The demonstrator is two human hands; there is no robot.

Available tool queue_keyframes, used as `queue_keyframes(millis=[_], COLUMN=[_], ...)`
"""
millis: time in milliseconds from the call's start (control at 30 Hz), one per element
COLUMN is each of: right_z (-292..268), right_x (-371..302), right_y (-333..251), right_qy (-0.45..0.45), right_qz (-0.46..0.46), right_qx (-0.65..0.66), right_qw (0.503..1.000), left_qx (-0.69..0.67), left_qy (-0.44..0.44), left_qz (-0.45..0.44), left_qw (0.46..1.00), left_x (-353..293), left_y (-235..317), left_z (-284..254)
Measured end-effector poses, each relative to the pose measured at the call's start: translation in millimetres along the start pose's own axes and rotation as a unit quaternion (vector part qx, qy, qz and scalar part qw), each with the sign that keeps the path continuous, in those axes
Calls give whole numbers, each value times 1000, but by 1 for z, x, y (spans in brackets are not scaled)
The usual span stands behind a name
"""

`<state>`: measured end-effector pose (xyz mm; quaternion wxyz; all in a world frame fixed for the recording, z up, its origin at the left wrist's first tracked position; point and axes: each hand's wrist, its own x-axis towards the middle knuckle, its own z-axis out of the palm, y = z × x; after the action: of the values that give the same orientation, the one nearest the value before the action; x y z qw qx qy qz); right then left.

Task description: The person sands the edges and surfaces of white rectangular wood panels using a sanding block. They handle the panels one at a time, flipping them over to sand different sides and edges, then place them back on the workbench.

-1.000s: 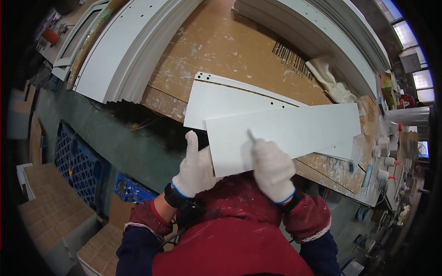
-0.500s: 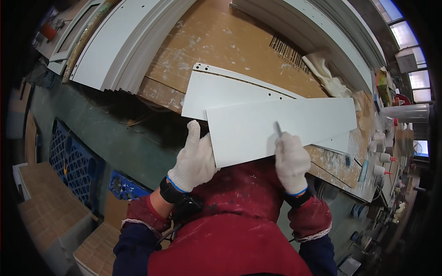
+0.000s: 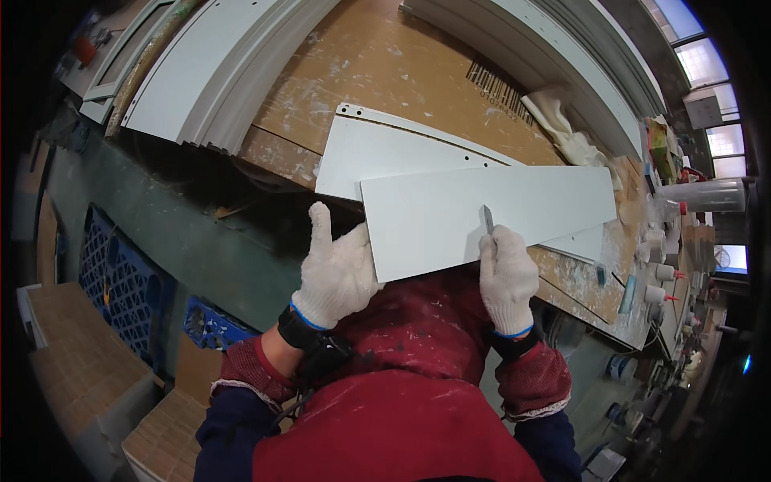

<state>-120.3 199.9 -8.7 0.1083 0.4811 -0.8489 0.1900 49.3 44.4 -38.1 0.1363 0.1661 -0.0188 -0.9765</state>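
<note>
A white panel (image 3: 450, 213) lies aslant over another white panel (image 3: 345, 157), which has dark holes and a slot along its far edge. The upper panel's near left corner juts past the table edge toward me. My left hand (image 3: 333, 269), in a white knit glove, rests against that panel's left end. Its thumb is spread upward, off the panel; the other fingertips are partly hidden by the panel edge. My right hand (image 3: 508, 273), gloved alike, is closed around a narrow grey blade (image 3: 487, 218). The blade points away from me over the panel's middle; I cannot tell whether it touches.
The brown-topped table (image 3: 377, 60) has white smears. Stacked white panels (image 3: 233, 72) stand at its far left, more long panels (image 3: 554, 56) at the far right. A crumpled cloth (image 3: 562, 132) lies nearby. Right: white bottles (image 3: 660, 295). Left, on the floor: blue plastic crates (image 3: 120, 273) and cartons (image 3: 88, 353).
My left hand has shifted slightly left, its thumb farther from the panel. My right hand and the blade have tilted a little, and the blade now shows more plainly.
</note>
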Motion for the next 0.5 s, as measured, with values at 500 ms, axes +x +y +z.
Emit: queue_keyframes(millis=[500], right_z=[6], right_x=[7], right_y=[-19], right_qy=[26], right_qz=[29], right_qx=[112], right_qw=[993], left_qx=[-83], left_qy=[-94], left_qz=[5], left_qw=[992], left_x=[-3], left_y=[0], left_z=[-8])
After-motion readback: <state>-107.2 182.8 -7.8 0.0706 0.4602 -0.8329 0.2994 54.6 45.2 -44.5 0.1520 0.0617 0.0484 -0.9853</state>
